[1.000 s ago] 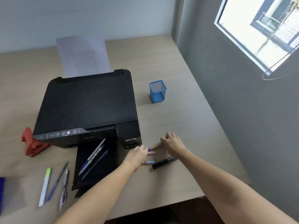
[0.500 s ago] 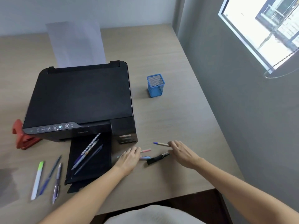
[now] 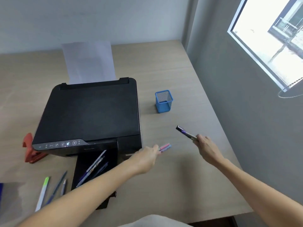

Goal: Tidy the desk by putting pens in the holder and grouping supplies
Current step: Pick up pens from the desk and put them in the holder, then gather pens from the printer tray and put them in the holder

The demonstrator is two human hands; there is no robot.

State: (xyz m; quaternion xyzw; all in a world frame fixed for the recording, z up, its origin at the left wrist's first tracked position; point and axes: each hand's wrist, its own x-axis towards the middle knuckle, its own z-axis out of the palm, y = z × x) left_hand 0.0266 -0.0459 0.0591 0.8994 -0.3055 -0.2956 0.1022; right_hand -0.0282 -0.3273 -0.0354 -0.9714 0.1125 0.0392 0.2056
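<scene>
Counter [image 3: 188, 79], light wood, task barely begun. Holder [image 3: 164, 101]: blue mesh cup, upright, right of centre in the frame, well apart from both hands; no pens show above its rim, and it looks empty. Right hand [image 3: 207, 149], centre right: closed on a dark marker [image 3: 186, 133], lifted clear of the counter, its free end pointing up-left toward the holder. Left hand [image 3: 146, 158], centre: closed on two pens, pink and blue [image 3: 164, 147], whose ends poke out toward the right. Printer [image 3: 91, 112], black, centre left, paper [image 3: 88, 61] standing in its rear feed. Tray [image 3: 85, 167] of the printer, lower centre: several pens [image 3: 95, 166] lying loose on it, exact count unclear through blur. Lower left of the frame: a green-tipped highlighter [image 3: 43, 190] and two slim pens [image 3: 60, 185] side by side on the counter. Far left: a red stapler-like item [image 3: 31, 150], partly behind the printer; a dark blue object at the frame edge, too cut off to name. Judged status: nothing deposited yet; three items in hand ready for the holder; the tray pens and the lower-left group left to collect; the stapler-like item still ungrouped.
</scene>
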